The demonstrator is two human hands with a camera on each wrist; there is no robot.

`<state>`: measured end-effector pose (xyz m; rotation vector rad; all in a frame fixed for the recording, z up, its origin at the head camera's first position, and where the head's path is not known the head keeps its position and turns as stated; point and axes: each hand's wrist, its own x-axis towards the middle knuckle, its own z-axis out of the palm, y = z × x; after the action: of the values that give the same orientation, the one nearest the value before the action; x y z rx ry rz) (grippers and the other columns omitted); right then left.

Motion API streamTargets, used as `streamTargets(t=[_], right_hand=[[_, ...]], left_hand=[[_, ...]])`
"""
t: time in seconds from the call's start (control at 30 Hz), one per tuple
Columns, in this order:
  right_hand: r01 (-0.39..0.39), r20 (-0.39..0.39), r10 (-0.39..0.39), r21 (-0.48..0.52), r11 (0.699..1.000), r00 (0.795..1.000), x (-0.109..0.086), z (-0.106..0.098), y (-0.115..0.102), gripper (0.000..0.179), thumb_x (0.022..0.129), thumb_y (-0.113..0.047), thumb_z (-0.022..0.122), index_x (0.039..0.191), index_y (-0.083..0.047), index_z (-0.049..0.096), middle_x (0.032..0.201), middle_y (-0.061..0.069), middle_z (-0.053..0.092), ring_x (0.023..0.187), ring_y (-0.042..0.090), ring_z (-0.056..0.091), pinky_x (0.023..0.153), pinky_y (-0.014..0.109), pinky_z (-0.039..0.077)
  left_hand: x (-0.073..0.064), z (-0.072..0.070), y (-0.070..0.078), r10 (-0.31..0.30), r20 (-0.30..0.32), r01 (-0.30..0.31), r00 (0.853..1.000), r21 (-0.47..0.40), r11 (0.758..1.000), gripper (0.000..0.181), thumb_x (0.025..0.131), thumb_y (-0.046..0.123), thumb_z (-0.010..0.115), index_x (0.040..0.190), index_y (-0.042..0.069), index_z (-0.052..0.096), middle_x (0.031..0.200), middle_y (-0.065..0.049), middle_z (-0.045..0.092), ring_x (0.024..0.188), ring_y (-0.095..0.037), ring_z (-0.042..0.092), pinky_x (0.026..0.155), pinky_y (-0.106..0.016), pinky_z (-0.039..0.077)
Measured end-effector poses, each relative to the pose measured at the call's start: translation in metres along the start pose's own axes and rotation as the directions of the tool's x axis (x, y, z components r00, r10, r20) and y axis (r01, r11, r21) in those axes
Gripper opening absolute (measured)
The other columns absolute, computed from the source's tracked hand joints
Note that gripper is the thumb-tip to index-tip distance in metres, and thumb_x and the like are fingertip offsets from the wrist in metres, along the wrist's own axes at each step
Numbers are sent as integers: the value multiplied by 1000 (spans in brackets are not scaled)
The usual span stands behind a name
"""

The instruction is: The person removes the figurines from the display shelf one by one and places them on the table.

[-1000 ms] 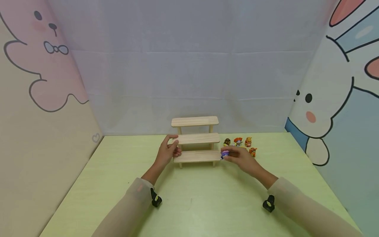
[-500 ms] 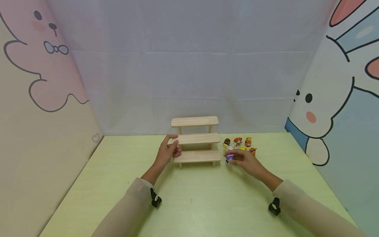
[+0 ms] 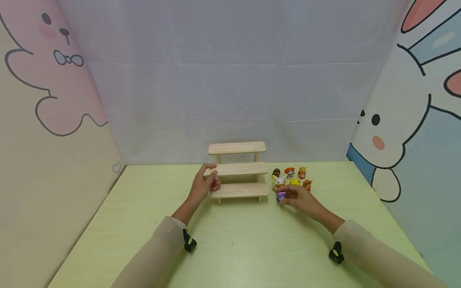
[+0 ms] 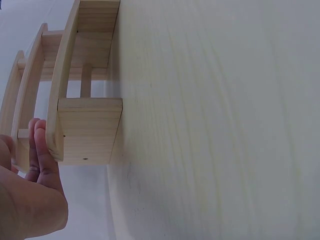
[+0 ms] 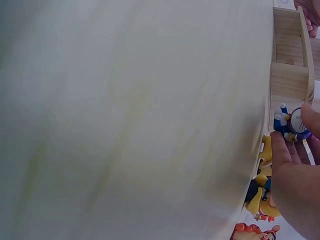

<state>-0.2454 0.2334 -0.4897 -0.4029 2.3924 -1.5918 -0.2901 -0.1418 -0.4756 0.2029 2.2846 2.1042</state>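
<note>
A three-step wooden display stand [image 3: 239,190] stands on the table against the backdrop. At its left end, my left hand [image 3: 202,185] grips the middle board, and the left wrist view shows its fingers [image 4: 45,152] between the boards. My right hand [image 3: 302,200] pinches a small figurine [image 3: 281,196] with a purple top between thumb and fingers. The right wrist view shows this figurine [image 5: 281,120] with blue and white limbs and a pale round face; the fingers cover part of it. It is just right of the stand's lowest step, close to the table surface.
Several figurines are grouped right of the stand, among them a white-eared one [image 3: 279,182], a red-haired one [image 3: 289,172], a yellow-topped one [image 3: 294,182] and a striped orange one [image 3: 307,185]. A pale cloth backdrop [image 3: 230,92] rises behind the table [image 3: 230,248].
My right hand has moved right and toward me with the figurine, from the lowest step's right end to beside the stand, uncovering the white-eared figurine. My left hand has stayed put.
</note>
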Motion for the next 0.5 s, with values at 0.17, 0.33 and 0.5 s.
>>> streamTargets(t=[0.17,0.33,0.5], right_hand=[[-1,16,1,10,1000,1000,0,0,6,40,96,-4,73,133,5,63,133,26,63,122,41,64,92,27,59],[4,23,-5,6,1000,1000,0,1,7,38,96,-3,73,132,5,63,131,26,63,122,42,63,91,27,59],[14,32,-14,9,1000,999,-1,2,7,36,95,-1,72,130,6,64,129,25,64,121,42,64,91,27,59]], left_hand=[[0,0,1,1,6,-1,1000,8,1000,40,109,24,57,145,8,52,83,-25,72,66,-17,71,61,-23,59],[0,1,0,-10,-2,11,1000,14,1000,39,109,24,57,144,9,53,81,-23,73,65,-15,70,60,-22,59],[1,1,-1,-11,-13,11,1000,21,1000,38,109,24,56,144,9,53,79,-19,73,64,-14,70,60,-22,59]])
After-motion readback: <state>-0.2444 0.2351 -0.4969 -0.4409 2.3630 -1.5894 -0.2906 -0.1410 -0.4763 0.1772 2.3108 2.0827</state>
